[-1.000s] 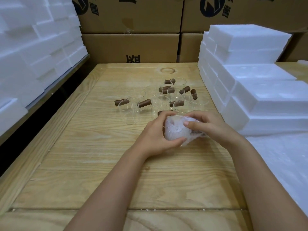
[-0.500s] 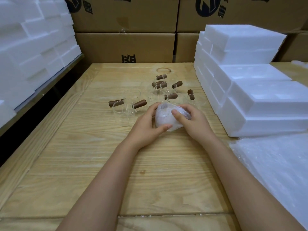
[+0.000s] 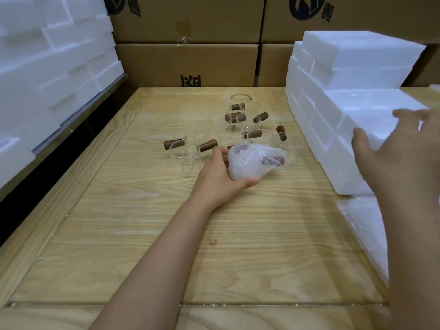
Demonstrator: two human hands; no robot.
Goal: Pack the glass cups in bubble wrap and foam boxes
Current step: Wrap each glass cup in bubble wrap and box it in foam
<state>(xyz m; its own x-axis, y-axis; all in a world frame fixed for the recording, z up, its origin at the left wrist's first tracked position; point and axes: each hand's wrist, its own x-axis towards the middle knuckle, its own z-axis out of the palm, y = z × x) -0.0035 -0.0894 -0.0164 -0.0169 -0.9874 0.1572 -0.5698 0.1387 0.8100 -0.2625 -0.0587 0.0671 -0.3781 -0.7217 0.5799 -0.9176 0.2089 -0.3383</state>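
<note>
A glass cup wrapped in bubble wrap (image 3: 252, 161) rests on the wooden table (image 3: 166, 234), its brown handle showing through the wrap. My left hand (image 3: 219, 177) grips the wrapped cup from its left side. My right hand (image 3: 395, 158) is off the cup, fingers spread, against the front of a white foam box (image 3: 371, 117) in the stack on the right. Several bare glass cups with brown wooden handles (image 3: 238, 120) stand just behind the wrapped one.
White foam boxes are piled on the left (image 3: 47, 67) and on the right. Brown cardboard cartons (image 3: 185, 60) line the back. Sheets of bubble wrap (image 3: 366, 225) lie at the table's right edge, below the foam stack.
My right hand has let go of the wrapped cup and swung right to the foam boxes. My left hand stays on the wrapped cup.
</note>
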